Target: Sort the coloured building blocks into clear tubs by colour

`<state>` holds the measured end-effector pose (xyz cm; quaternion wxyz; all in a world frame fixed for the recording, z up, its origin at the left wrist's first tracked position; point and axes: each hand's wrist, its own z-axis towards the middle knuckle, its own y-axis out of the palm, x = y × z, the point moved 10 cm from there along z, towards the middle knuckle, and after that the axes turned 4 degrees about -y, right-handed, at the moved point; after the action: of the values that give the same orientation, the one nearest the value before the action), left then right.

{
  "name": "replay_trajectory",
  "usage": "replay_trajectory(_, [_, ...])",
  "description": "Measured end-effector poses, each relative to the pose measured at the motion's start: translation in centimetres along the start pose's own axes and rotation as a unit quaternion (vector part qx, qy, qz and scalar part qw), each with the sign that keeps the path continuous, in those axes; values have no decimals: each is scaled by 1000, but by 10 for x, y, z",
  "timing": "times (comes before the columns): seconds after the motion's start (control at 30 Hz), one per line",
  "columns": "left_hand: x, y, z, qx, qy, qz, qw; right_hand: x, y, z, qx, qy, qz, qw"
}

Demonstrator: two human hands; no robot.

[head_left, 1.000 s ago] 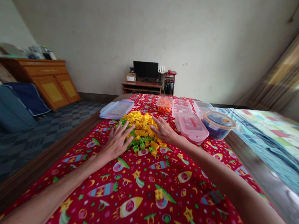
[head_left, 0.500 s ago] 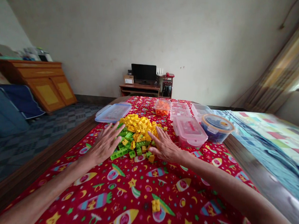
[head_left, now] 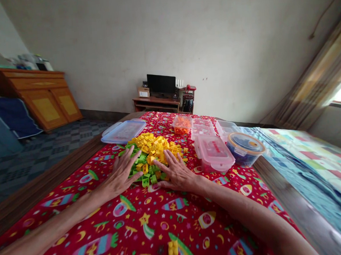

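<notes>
A heap of yellow toy bricks (head_left: 154,145) lies on the red patterned cloth, with green toy bricks (head_left: 145,179) along its near and left side. My left hand (head_left: 121,172) rests at the left edge of the heap, fingers spread against the green bricks. At the right edge, my right hand (head_left: 177,172) lies with its fingers spread over yellow and green bricks. Neither hand grips a brick. Some bricks are hidden under my fingers. One single yellow brick (head_left: 173,248) sits apart on the cloth, close to me.
Behind the heap stand a clear box of orange bricks (head_left: 182,125) and a blue-rimmed lid (head_left: 124,131). To the right are a pink-tinted lidded box (head_left: 214,152), a round lidded container (head_left: 246,148) and a clear container (head_left: 226,129). The cloth (head_left: 107,222) covers the table.
My right hand has moved left and inward against the heap. My left hand has come slightly lower, its thumb nearer the green bricks. The bricks sit closer together between my hands.
</notes>
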<state>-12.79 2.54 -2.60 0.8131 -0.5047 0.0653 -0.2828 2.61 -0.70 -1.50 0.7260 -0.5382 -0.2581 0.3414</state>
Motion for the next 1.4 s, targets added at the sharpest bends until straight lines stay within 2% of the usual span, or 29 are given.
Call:
replay_trajectory(0.1, [9, -18, 2, 37, 8, -16, 999, 11, -31, -16, 68, 16, -12, 997])
replay_trajectory(0.17, [15, -29, 6, 67, 20, -24, 997, 30, -58, -29, 133, 40, -8, 990])
replay_trajectory(0.23, [22, -38, 15, 92, 44, -27, 994, 59, -84, -39, 195, 72, 15, 978])
replay_trajectory(0.3, [31, -45, 31, 117, 71, -32, 990, 101, -104, -44, 237, 135, 48, 961])
replay_trajectory(0.37, [41, -52, 51, 143, 89, -41, 985, 147, -115, -44, 251, 221, 76, 939])
replay_trajectory(0.47, [58, -63, 85, 183, 100, -56, 976, 195, -120, -30, 206, 299, 74, 929])
replay_trajectory(0.6, [70, -70, 124, 205, 87, -64, 973, 220, -110, 0, 102, 317, -6, 943])
replay_trajectory(0.7, [59, -67, 141, 198, 62, -72, 976, 226, -89, 19, 33, 302, -69, 950])
replay_trajectory(0.9, [17, -66, 147, 174, 4, -66, 983, 231, -53, 47, -16, 266, -116, 957])
replay_trajectory(1.03, [4, -74, 145, 174, -26, -70, 982, 228, -37, 64, -59, 227, -143, 962])
replay_trajectory(1.13, [2, -74, 145, 167, -28, -80, 982, 227, -31, 72, -69, 196, -170, 963])
replay_trajectory(1.4, [-3, -69, 147, 163, -32, -79, 983, 222, -23, 76, -29, 120, -179, 976])
